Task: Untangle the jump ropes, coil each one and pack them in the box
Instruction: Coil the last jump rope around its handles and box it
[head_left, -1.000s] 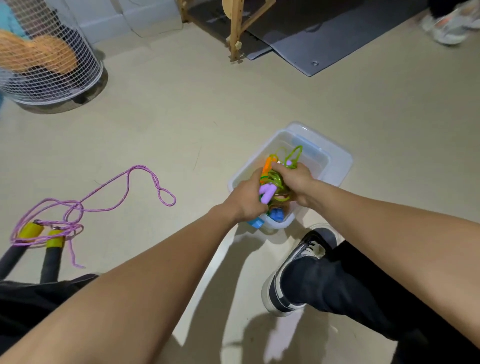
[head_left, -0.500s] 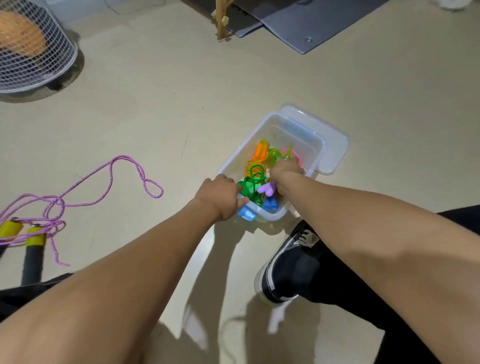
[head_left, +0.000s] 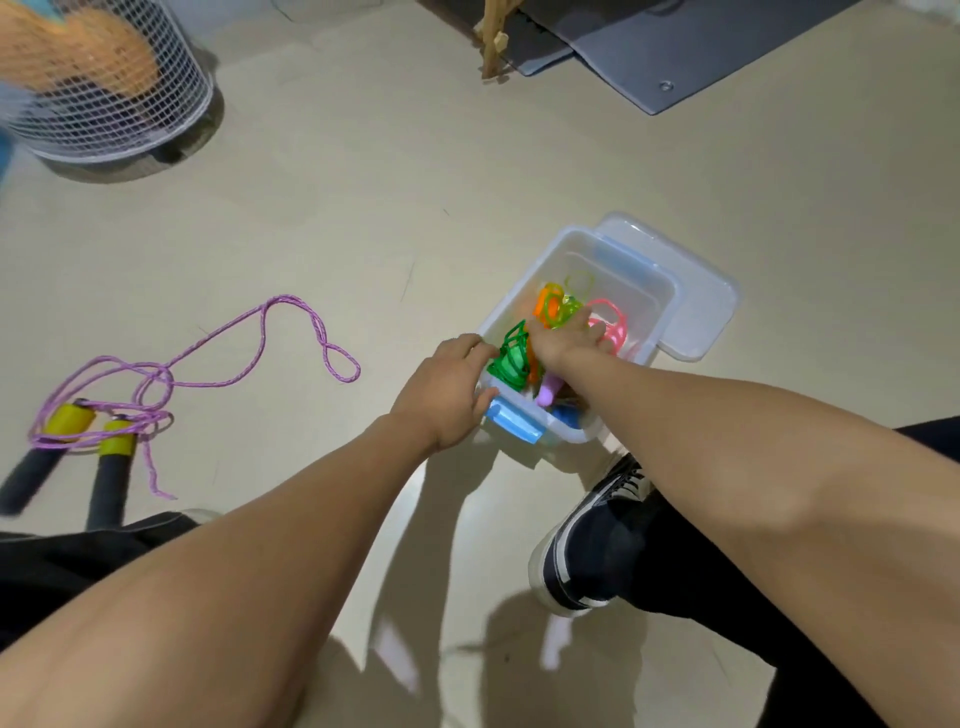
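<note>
A clear plastic box (head_left: 519, 299) stands on the floor, with its lid (head_left: 701, 312) lying under its far side. Inside lie coiled ropes: green (head_left: 511, 358), orange (head_left: 548, 306), pink (head_left: 615, 325), plus a lilac handle (head_left: 550, 389). My right hand (head_left: 566, 332) reaches into the box, fingers stretched out and pressing on the ropes. My left hand (head_left: 447, 384) grips the box's near left rim by the blue latch (head_left: 514, 421). A purple rope (head_left: 234, 332) with yellow-and-black handles (head_left: 67, 421) lies loose and tangled on the floor at the left.
A white wire basket (head_left: 171, 104) holding something orange stands at the far left. A grey mat (head_left: 675, 47) and a wooden leg (head_left: 493, 41) lie beyond the box. My black shoe (head_left: 587, 545) sits just in front of the box.
The bundle that both hands held above the box now lies inside it. My left hand has shifted onto the rim and my right hand has pushed deeper into the box.
</note>
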